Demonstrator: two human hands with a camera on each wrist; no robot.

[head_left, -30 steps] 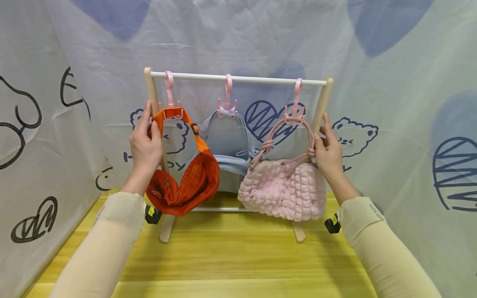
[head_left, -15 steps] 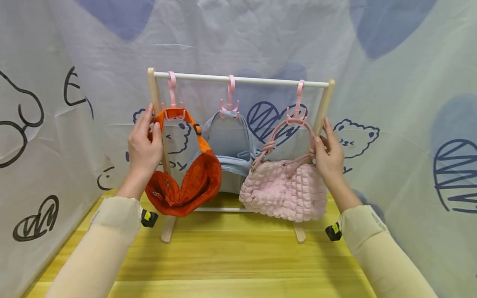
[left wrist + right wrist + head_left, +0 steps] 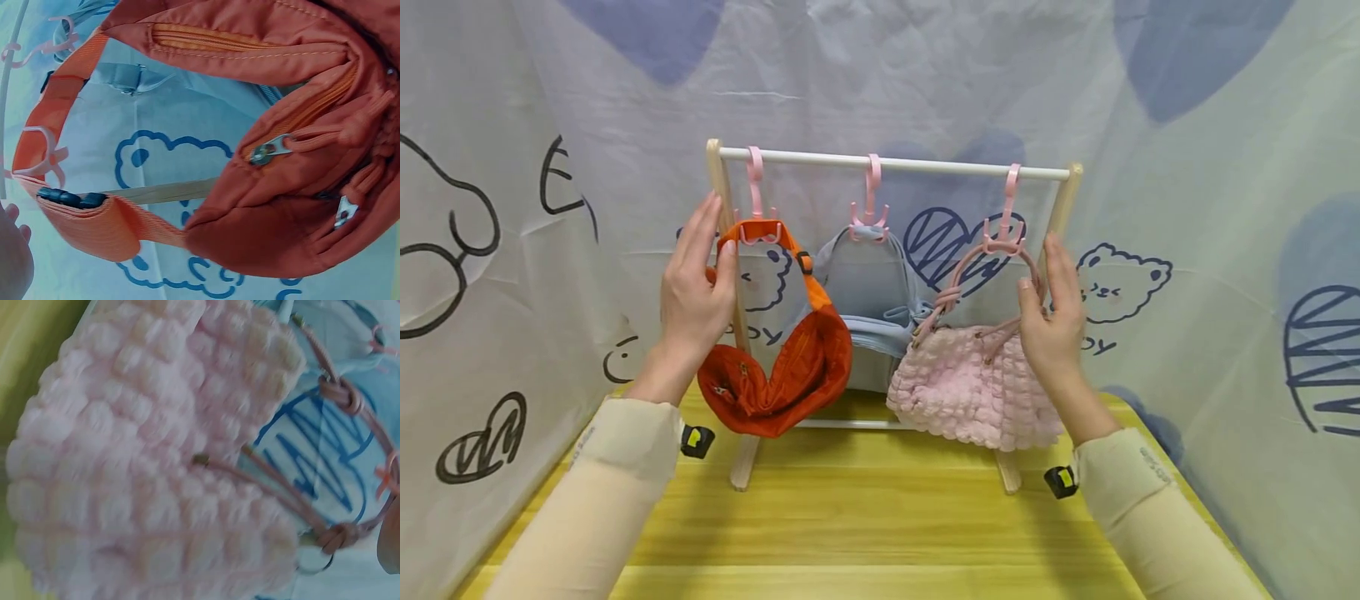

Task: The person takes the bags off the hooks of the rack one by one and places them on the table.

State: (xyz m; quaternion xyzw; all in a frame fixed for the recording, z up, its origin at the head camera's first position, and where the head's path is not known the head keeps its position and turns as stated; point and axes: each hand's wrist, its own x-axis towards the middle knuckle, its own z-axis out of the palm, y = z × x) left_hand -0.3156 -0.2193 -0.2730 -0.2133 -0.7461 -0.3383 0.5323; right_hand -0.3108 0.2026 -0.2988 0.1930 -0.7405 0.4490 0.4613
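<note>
A small rack with a white bar [image 3: 955,167] and wooden posts carries several bags on pink hooks. The orange sling bag [image 3: 805,367] hangs at the left, its strap [image 3: 59,106] looped over a hook [image 3: 756,187]. A pale blue backpack [image 3: 872,333] is in the middle. On the right hangs a pink puffy handbag [image 3: 962,383] by its knotted handles [image 3: 306,494]. My left hand [image 3: 696,292] lies along the left post with fingers straight, thumb overlapping the orange strap. My right hand [image 3: 1052,325], fingers straight and thumb apart, is at the right post, overlapping the pink handbag's side.
The rack's wooden feet [image 3: 745,463] stand on a yellow wood-grain table [image 3: 865,517]. Behind and at both sides hangs a pale printed cloth [image 3: 880,92] with hearts and bears. Two more pink hooks, the middle [image 3: 872,187] and the right one [image 3: 1011,196], hold the other bags.
My right hand's bent fingers have straightened, and it now overlaps more of the pink handbag. My left fingers have straightened slightly along the post. The whole view has shifted a little; the bags still hang.
</note>
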